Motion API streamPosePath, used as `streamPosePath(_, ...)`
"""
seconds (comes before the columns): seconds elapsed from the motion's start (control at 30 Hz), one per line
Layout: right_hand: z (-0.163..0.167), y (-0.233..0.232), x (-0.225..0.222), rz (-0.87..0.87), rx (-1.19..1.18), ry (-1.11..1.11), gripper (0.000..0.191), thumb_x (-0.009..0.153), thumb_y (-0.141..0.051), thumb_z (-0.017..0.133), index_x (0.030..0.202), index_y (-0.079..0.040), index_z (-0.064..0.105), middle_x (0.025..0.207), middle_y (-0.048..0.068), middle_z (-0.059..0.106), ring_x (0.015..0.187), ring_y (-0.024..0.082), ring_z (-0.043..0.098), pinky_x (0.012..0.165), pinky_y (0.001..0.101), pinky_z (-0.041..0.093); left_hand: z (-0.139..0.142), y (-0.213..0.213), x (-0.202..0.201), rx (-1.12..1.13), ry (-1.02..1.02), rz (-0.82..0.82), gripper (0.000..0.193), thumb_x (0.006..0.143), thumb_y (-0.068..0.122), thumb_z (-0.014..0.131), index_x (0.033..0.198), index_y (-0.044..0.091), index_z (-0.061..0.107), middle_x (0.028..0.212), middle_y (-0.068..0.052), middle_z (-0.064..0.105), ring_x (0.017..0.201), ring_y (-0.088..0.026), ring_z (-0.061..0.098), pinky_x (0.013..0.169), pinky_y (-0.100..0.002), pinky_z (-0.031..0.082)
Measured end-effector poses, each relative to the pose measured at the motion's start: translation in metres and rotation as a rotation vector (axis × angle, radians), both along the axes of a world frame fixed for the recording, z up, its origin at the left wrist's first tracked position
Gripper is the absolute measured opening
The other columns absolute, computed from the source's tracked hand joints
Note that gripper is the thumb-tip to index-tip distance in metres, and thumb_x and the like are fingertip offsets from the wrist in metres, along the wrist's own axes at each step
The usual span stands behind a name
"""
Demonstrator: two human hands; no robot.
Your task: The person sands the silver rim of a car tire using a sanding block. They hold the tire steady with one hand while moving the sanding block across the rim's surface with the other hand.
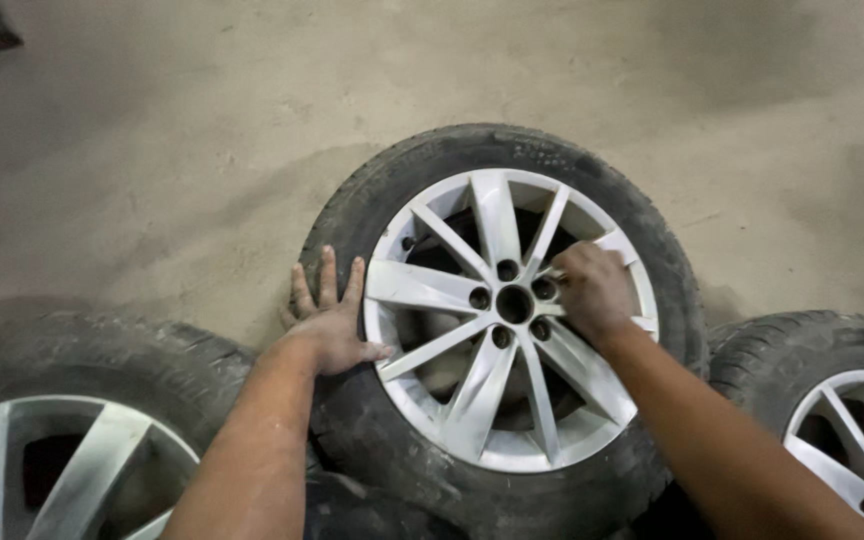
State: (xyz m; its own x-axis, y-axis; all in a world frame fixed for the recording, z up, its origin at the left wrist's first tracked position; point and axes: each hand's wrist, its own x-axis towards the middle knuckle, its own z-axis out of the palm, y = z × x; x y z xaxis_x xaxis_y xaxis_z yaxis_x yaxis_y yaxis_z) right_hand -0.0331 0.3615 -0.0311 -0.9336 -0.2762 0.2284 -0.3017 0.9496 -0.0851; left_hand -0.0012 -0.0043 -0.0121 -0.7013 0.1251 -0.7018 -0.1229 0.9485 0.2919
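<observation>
- The bare grey concrete floor (152, 130) fills the upper part of my view, dusty and stained, with nothing standing on it but wheels.
- The largest thing in front of me is a worn black rubber tyre (352, 215) standing roughly upright, mounted on a silver alloy rim with thin paired spokes (472, 390). It sits in the middle of my view, resting on the floor and against other rubber below it.
- A second black tyre with a silver spoked rim (62, 440) lies at the lower left, just beside the middle wheel; its lower part is cut off.
- A third black tyre with a silver rim (852, 420) sits at the lower right, close to the middle wheel.
- My left hand (330, 318) lies flat and spread on the left sidewall of the middle tyre, thumb touching the rim edge. It presses rather than grips; it holds nothing.
- My right hand (594, 290) is curled at the right of the hub, fingers tucked between the spokes near the dark bolt holes (512, 300). I cannot tell whether it pinches something small or only hooks the spoke.
- Risk, as I judge it: the wheel is steadied by one flat palm, so a hard pull with the right hand could roll or tip it towards me. Fingers between the spokes could be pinched if it shifts.
</observation>
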Motion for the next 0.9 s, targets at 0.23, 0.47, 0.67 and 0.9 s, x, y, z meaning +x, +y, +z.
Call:
streamPosePath(0.23, 0.013, 0.002, -0.005, -0.036, -0.094, -0.141, 0.013, 0.080, -0.004, 0.074, 0.091, -0.011, 0.077, 0.094, 0.006, 0.076, 0.091, 0.023, 0.072, 0.088, 0.0430, 0.056, 0.000, 0.002, 0.002, -0.003, 0.007, 0.015, 0.137, 0.076, 0.059, 0.082, 0.162, 0.034, -0.020, 0.164, -0.008, -0.045, 0.148, -0.048, -0.040, 0.120, -0.074, 0.000)
streamPosePath(0.47, 0.024, -0.021, -0.005, -0.452, -0.341, -0.281, 0.017, 0.086, -0.019, 0.082, 0.098, -0.006, 0.079, 0.089, 0.014, 0.078, 0.075, 0.028, 0.072, 0.071, 0.0432, 0.058, 0.002, 0.001, 0.000, -0.007, -0.019, 0.012, 0.137, 0.076, 0.061, 0.082, 0.162, 0.034, -0.021, 0.163, -0.009, -0.045, 0.147, -0.047, -0.041, 0.121, -0.073, -0.002)
streamPosePath(0.67, 0.024, -0.020, -0.015, -0.659, -0.424, -0.492, 0.021, 0.085, -0.025, 0.080, 0.100, -0.010, 0.080, 0.096, 0.009, 0.080, 0.078, 0.021, 0.076, 0.078, 0.0380, 0.062, 0.001, 0.003, 0.000, -0.011, -0.006, 0.016, 0.137, 0.076, 0.061, 0.082, 0.162, 0.035, -0.021, 0.163, -0.008, -0.046, 0.147, -0.046, -0.041, 0.121, -0.072, -0.003)
streamPosePath(0.9, 0.027, -0.020, -0.024, -0.582, -0.166, -0.636, 0.027, 0.088, -0.034, 0.072, 0.103, -0.016, 0.084, 0.099, 0.012, 0.082, 0.086, 0.027, 0.078, 0.089, 0.0390, 0.060, -0.001, 0.003, 0.000, -0.026, 0.014, 0.003, 0.139, 0.075, 0.063, 0.083, 0.161, 0.034, -0.022, 0.162, -0.009, -0.046, 0.147, -0.048, -0.040, 0.120, -0.074, -0.002)
